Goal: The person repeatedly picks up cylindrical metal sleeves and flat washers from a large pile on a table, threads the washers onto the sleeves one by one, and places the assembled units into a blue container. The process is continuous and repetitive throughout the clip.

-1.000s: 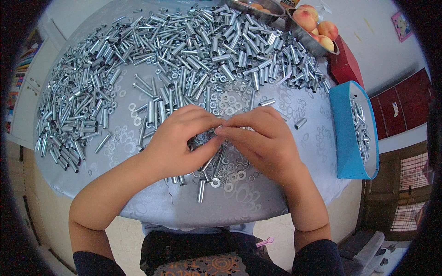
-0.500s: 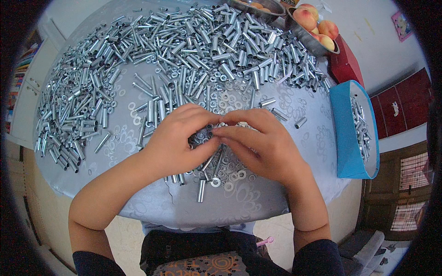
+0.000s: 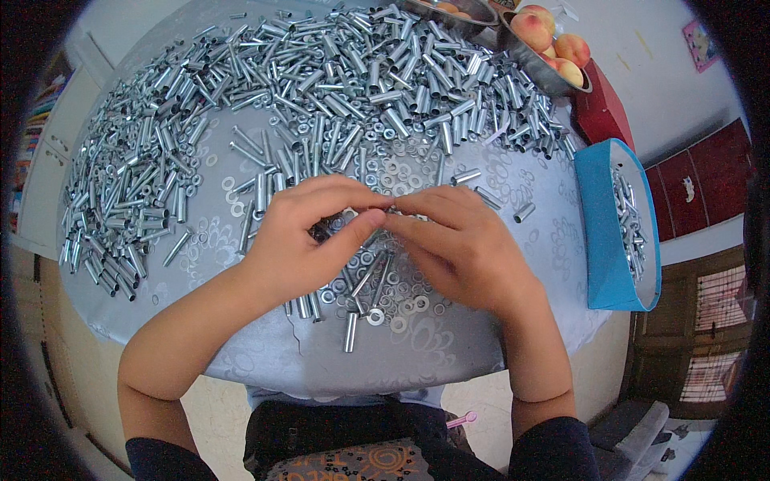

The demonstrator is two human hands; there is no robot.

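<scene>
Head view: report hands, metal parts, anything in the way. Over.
Left hand, right hand: fingertips together, any piece between them unclear. Metal tube loose on tablecloth, nearer the body. Loose washers clutter the space below the hands.

L hand [image 3: 301,240] & R hand [image 3: 473,252] meet approx ctr, fingers [image 3: 353,197] pinched tip to tip; what's btwn is too hidden to tell. Flat washers [image 3: 399,325] at 6 o'clock below hands, w/ a metal tube [image 3: 350,333] at abt 6:30, on cloth-covered counter [image 3: 377,373]. Big hardware pile [image 3: 337,80] arcs from 9 to 2 o'clock. Blue box [image 3: 601,236] at 3 o'clock, w/ small metal pcs [image 3: 630,220] inside. Steel bowl [image 3: 523,60] of peaches [image 3: 532,30] btwn 1 & 2 o'clock, nr red box [image 3: 605,112].
</scene>
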